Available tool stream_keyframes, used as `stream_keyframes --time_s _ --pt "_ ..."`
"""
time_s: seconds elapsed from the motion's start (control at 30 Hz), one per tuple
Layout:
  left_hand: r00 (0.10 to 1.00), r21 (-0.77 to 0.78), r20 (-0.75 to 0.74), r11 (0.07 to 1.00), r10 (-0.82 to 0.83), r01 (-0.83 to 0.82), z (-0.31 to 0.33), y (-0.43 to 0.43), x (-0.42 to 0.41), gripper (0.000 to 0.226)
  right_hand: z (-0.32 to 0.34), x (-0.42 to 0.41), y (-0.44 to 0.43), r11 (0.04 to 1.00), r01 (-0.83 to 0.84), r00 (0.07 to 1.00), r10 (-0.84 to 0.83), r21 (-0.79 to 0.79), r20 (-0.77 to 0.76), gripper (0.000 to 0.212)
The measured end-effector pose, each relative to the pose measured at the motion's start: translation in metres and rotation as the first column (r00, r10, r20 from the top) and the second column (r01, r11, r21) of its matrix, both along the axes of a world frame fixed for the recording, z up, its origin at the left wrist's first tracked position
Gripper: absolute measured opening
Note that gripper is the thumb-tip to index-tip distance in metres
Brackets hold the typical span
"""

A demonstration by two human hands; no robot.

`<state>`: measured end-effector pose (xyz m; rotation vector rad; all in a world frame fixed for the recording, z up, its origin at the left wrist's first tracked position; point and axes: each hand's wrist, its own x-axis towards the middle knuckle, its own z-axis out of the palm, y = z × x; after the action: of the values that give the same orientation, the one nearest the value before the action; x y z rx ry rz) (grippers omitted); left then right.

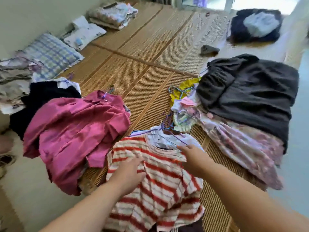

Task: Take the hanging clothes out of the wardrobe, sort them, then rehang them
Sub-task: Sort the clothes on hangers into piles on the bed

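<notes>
Red-and-white striped knit top (155,178), just right of the crumpled magenta shirt (75,131), is pressed by left hand (132,169) and right hand (192,156), grips wide. Tangled wire hangers (168,129) could be snagged on lifting.

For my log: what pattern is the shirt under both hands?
The shirt has red-and-cream stripes; head view.

No text, label, brand or number can be read anywhere in the frame. The white pillow (84,33) in the upper left carries small blue printed marks, but they are too blurred to tell whether they are letters or pictures.
</notes>
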<state>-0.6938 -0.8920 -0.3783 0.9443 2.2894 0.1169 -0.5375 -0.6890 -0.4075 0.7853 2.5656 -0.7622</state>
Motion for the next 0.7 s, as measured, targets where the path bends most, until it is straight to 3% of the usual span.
stream_keyframes --time_s 0.17,0.3,0.43,0.53,0.7 --pt "0.993 0.012 0.097 0.998 -0.060 0.059 -0.053 -0.003 -0.007 0.063 -0.051 -0.015 -0.011 0.983 0.174 0.985 -0.174 -0.053 0.005 0.069" --pt "0.993 -0.044 0.079 0.995 -0.088 0.091 -0.095 0.003 -0.018 0.067 -0.091 -0.037 0.003 0.968 0.241 0.971 -0.241 -0.076 0.009 0.068" --pt "0.995 -0.048 0.018 0.994 -0.093 0.094 -0.127 0.014 -0.031 0.067 -0.118 -0.060 0.012 0.948 0.289 0.957 -0.287 -0.132 0.037 0.044" --pt "0.994 -0.092 0.067 0.991 -0.092 0.098 -0.144 0.011 -0.030 0.069 -0.126 -0.067 0.012 0.954 0.279 0.960 -0.275 -0.113 0.044 0.006" --pt "1.000 -0.005 0.000 1.000 0.011 -0.011 -0.129 -0.003 -0.017 0.078 -0.105 -0.057 0.009 0.902 0.364 0.915 -0.393 -0.231 -0.095 0.022"
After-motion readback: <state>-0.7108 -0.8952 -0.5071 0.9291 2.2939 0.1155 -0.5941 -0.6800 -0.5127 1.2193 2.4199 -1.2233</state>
